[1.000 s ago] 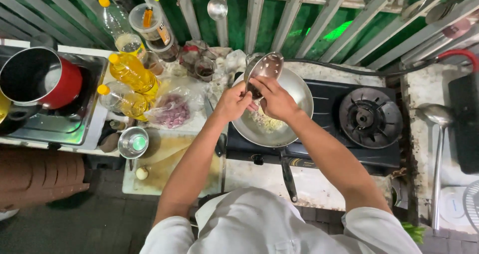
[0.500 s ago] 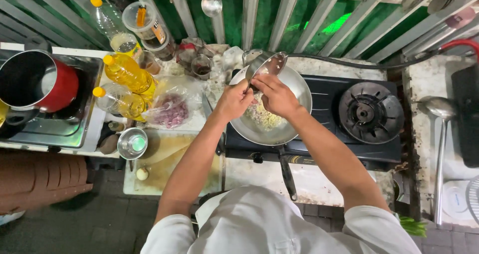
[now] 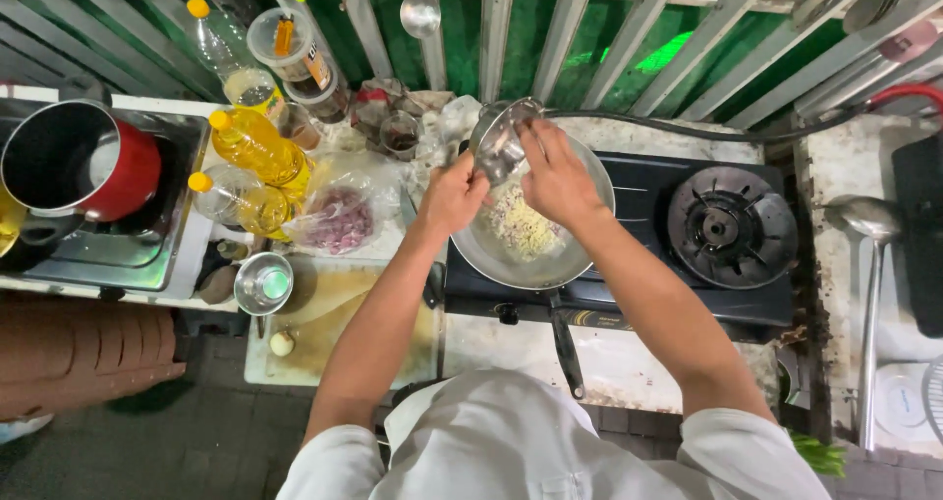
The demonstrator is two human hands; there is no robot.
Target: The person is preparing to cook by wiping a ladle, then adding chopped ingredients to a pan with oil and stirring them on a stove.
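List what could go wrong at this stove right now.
1. The small metal bowl is tipped over the pan by both the left hand and right hand; chopped bits might fall past the rim.
2. The pan handle juts toward the person and could get bumped.
3. The oil bottles stand crowded beside the burner and might topple.

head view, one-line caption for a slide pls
Both hands, left hand and right hand, tip a small shiny steel bowl of pale shreds into a round steel pan on a black stove.
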